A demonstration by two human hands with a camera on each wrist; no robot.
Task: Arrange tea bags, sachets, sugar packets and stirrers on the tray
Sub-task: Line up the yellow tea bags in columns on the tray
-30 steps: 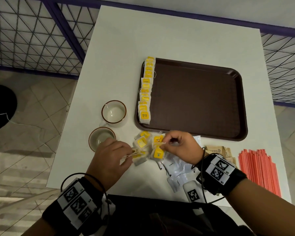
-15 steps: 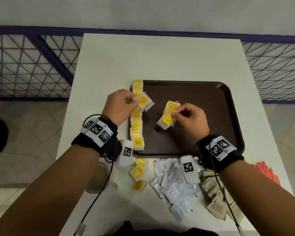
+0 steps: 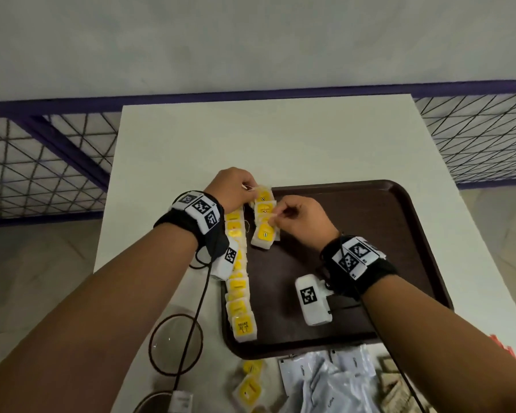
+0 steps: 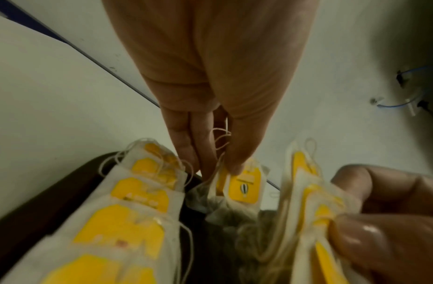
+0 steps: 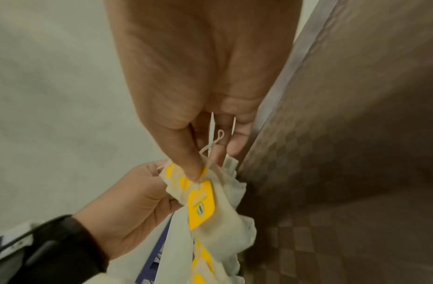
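Note:
A dark brown tray lies on the white table. A row of yellow-tagged tea bags runs along its left edge. My left hand pinches a tea bag at the tray's far left corner. Just right of it, my right hand pinches a small bunch of tea bags by their tops, hanging over the tray beside the row. Loose tea bags, white sachets and brown sugar packets lie on the table in front of the tray.
Two cups stand left of the tray's near corner, under my left forearm. A sliver of red stirrers shows at the right edge. A purple-framed mesh fence runs behind and beside the table.
Both hands lifted tea bags from the loose pile in front of the tray and carried them to its far left part. The view tilted forward.

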